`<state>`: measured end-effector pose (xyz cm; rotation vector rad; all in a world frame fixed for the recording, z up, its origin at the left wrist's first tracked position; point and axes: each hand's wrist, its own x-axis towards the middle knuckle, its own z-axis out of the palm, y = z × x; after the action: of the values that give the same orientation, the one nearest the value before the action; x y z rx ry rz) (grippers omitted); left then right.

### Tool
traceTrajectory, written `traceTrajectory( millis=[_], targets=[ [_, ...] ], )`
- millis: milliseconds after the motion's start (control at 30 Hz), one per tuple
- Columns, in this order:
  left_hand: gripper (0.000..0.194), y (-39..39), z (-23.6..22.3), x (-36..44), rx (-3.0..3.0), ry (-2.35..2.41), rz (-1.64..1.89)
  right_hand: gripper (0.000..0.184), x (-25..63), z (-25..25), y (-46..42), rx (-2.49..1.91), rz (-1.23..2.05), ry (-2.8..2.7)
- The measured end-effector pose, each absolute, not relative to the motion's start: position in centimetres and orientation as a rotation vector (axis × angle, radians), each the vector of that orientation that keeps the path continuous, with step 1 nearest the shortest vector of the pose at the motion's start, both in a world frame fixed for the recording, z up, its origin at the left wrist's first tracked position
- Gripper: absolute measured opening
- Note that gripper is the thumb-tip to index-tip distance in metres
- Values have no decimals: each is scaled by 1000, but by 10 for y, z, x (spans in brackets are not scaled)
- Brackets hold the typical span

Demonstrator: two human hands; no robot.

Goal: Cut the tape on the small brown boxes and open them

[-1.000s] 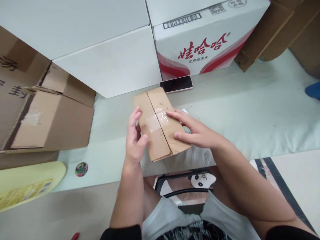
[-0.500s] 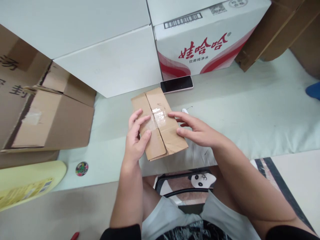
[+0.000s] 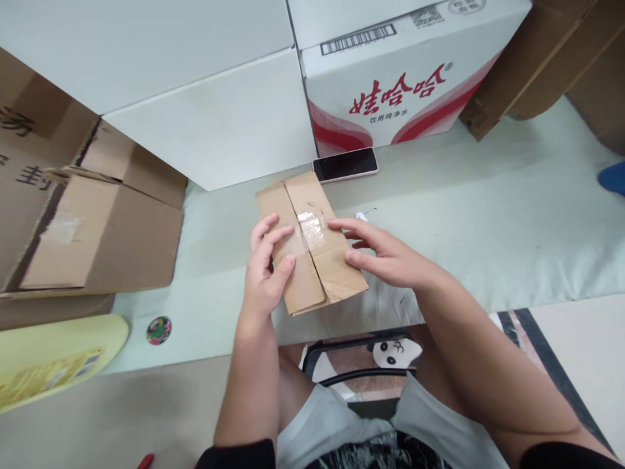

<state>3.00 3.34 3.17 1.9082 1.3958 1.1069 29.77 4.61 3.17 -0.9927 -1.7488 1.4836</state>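
A small brown cardboard box point(image 3: 312, 260) lies between my hands, its two top flaps meeting along a seam with clear tape across the middle. My left hand point(image 3: 266, 267) grips its left side, thumb and fingers resting on the flap. On the opposite side, my right hand point(image 3: 375, 251) holds the right edge with thumb and index finger, while its other fingers are partly hidden beside the box. Just beyond the far end of the box is a phone point(image 3: 346, 165) with a dark screen. Near my right fingers sits a small white object point(image 3: 361, 216) that I cannot make out.
White cartons point(image 3: 219, 130) and a red-and-white water carton point(image 3: 405, 98) line the back. Open brown cartons point(image 3: 141, 228) stand left, above a yellow bottle-shaped object point(image 3: 58, 355) and a round sticker point(image 3: 159, 330). A blue object point(image 3: 612, 178) shows at the right edge.
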Motion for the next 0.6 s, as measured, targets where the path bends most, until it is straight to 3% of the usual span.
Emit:
traceTrajectory(
  millis=[600],
  targets=[
    [46, 33, 28, 35, 1863, 1379, 1184, 53, 292, 24, 42, -1021, 1340, -1760]
  ],
)
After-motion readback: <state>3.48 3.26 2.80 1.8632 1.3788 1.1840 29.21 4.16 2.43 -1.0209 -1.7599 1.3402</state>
